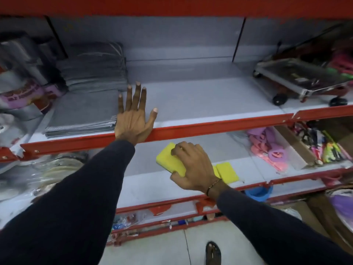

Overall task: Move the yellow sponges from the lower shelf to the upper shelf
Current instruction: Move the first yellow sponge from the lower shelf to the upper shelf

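Observation:
My right hand (193, 167) grips a yellow sponge (169, 160), tilted and lifted a little above the lower shelf (149, 190). More yellow sponge (228, 172) lies flat on that shelf just right of my wrist, partly hidden by it. My left hand (134, 115) rests flat, fingers spread, on the front of the upper shelf (200, 100), its palm over the red front rail (210, 128). Nothing is in that hand.
Stacks of grey cloths (86, 104) sit on the upper shelf just left of my left hand. A small red wheeled trolley (301, 81) stands at its right. Pink and purple plastic items (267, 148) and a cardboard box (294, 148) lie right on the lower shelf.

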The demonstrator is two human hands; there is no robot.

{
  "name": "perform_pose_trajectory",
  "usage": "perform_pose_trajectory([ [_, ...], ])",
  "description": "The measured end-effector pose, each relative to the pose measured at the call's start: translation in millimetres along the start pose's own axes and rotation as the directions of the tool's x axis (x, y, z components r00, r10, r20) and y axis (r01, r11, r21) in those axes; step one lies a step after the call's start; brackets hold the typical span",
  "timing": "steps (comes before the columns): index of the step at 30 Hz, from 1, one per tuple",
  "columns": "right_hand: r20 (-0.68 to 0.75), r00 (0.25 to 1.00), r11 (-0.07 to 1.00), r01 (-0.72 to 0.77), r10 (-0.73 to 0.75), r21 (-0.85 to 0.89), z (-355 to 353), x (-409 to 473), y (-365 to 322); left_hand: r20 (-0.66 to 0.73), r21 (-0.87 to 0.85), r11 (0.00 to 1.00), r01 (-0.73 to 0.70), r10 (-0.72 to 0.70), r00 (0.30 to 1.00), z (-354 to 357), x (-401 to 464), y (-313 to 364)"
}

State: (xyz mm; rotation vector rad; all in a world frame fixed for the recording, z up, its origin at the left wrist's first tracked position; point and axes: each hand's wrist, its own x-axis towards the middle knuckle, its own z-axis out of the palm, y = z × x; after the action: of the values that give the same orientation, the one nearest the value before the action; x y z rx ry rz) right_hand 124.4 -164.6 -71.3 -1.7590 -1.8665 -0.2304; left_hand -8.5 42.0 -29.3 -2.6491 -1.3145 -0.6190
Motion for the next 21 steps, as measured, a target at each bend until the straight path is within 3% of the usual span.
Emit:
perform_pose_trajectory([
  [3,-0.254,0.967,1.0,-0.017,0.022,0.021,-47,31,5,0.01,-0.007,1.0,0.029,-0.029,1.0,-3,-1,3],
  [6,-0.337,0.913,0.971,-0.24,0.229,0.01,-60,84,14,0.003,-0.007,0.999,0.045,-0.045,0.999,-4,-2,3],
  [9,-0.162,0.889,0.897,-0.44,0.429,-0.038,-43,127,22,0.001,-0.006,0.999,0.046,-0.046,0.999,-1,-1,3],
  [12,0.074,0.843,0.846,-0.528,0.532,-0.076,-18,143,25,-0.003,-0.002,0.998,0.064,-0.064,0.998,2,1,0],
  [14,0.089,0.837,0.838,-0.526,0.54,-0.144,-8,142,24,0.011,-0.009,0.998,0.068,-0.068,0.998,1,4,-1],
  [17,-0.217,0.851,0.848,-0.511,0.477,-0.139,-7,127,19,0.023,-0.018,0.998,0.057,-0.056,0.998,0,2,0],
  [19,-0.49,0.784,0.887,-0.459,0.381,-0.045,-13,111,21,0.007,-0.035,0.998,0.05,-0.05,0.999,-3,4,0],
  [21,-0.588,0.734,0.917,-0.398,0.34,0.033,-7,80,24,-0.015,-0.035,0.998,0.048,-0.048,0.999,-3,4,-1],
])
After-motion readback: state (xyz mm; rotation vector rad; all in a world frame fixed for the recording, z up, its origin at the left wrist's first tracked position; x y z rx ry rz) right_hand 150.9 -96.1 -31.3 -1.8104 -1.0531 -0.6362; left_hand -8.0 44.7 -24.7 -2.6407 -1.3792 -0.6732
